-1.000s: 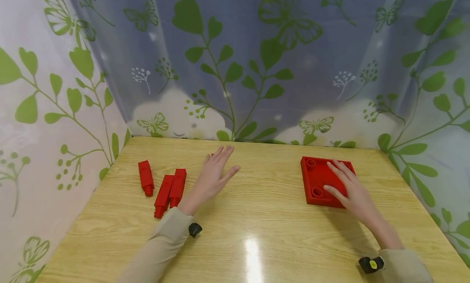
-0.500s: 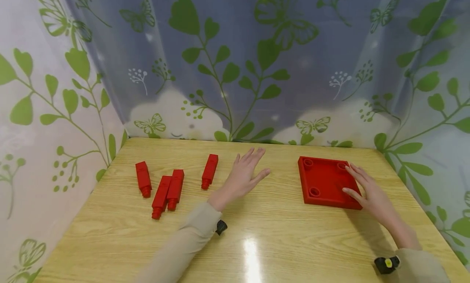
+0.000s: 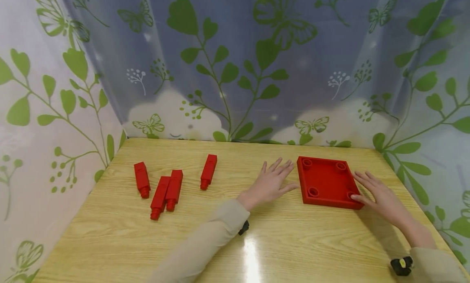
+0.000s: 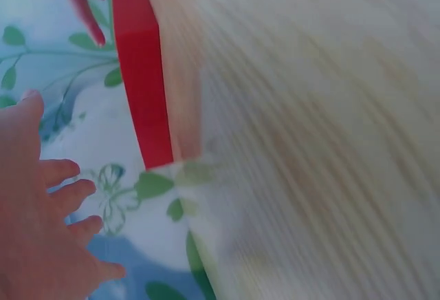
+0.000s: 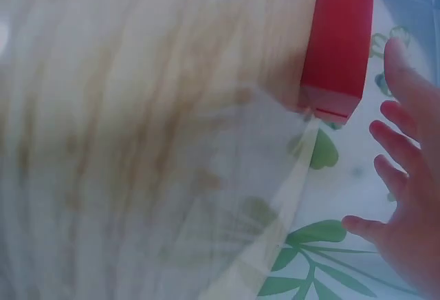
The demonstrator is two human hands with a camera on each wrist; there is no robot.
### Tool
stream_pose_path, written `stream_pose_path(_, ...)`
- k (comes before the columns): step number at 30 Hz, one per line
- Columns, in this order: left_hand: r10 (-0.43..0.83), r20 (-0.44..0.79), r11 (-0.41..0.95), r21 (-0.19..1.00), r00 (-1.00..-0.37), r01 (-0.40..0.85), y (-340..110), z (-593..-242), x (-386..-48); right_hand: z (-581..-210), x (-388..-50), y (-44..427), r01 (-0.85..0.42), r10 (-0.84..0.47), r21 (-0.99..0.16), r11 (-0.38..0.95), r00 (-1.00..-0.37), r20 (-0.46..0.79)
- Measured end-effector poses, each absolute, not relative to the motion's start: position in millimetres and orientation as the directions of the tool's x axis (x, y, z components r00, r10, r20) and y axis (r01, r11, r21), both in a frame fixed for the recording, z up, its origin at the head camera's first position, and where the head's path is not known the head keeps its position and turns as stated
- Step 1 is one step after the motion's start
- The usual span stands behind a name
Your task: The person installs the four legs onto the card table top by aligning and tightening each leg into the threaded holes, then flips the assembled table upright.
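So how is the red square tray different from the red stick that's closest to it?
The tray is wide and square, but the stick is long and thin. The tray is much bigger than the stick. The tray has round rings in its corners, while the stick has a narrow knob at one end. Both are red and lie on the table.

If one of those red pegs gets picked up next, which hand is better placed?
Probably the left hand: empty, and between the nearest red peg and the red tray. The right hand is at the tray's opposite side.
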State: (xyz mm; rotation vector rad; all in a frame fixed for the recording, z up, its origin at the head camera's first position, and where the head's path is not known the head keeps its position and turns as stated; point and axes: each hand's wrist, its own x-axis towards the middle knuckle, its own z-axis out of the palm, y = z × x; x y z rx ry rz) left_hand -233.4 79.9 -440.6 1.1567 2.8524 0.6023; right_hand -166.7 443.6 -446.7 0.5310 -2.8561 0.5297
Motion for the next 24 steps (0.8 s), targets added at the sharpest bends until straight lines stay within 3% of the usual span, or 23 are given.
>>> stream_pose_path(10, 0.707, 0.032, 0.681, 0.237, -0.706, 0.693, 113.9, -446.8, -229.6, -448.1, -167.6, 447.6, -0.299, -0.286, -0.303, 0.905, -0.954, 0.087)
stream_pose_path(24, 0.678, -0.065, 0.734, 0.13, -0.733, 0.667, 128.8, -453.6, -226.6, -452.7, -166.6, 449.4, -0.287, -0.291, -0.311, 0.906, -0.956, 0.035)
